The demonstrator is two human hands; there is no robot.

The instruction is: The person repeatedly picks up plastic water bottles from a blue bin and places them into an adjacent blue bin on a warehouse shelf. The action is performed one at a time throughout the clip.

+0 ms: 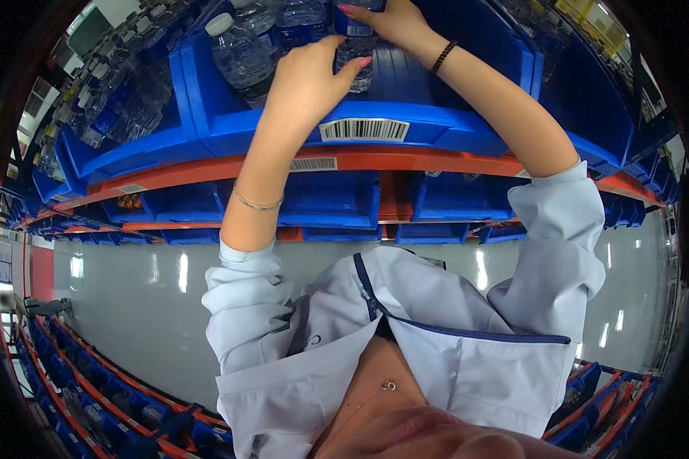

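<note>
A clear plastic bottle with a blue label [359,30] stands in a blue plastic bin [238,127] at the top of the view. My left hand [310,72] holds its near left side, with the thumb across the lower part. From the right, my right hand [401,24] grips it higher up, thumb over the label; some fingers are cut off by the picture's top. To the left of my left hand is a white-capped clear bottle [238,54], beside another blue-labelled bottle [302,23]. The bin's front lip bears a barcode label [364,130].
An orange shelf beam [436,157] runs under the bin. Lower shelves hold more blue bins [327,198]. Bottles [106,117] fill a bin on the left; a divider wall [531,69] is near my right forearm. Racks [115,396] stand behind, and a person [43,306] is far left.
</note>
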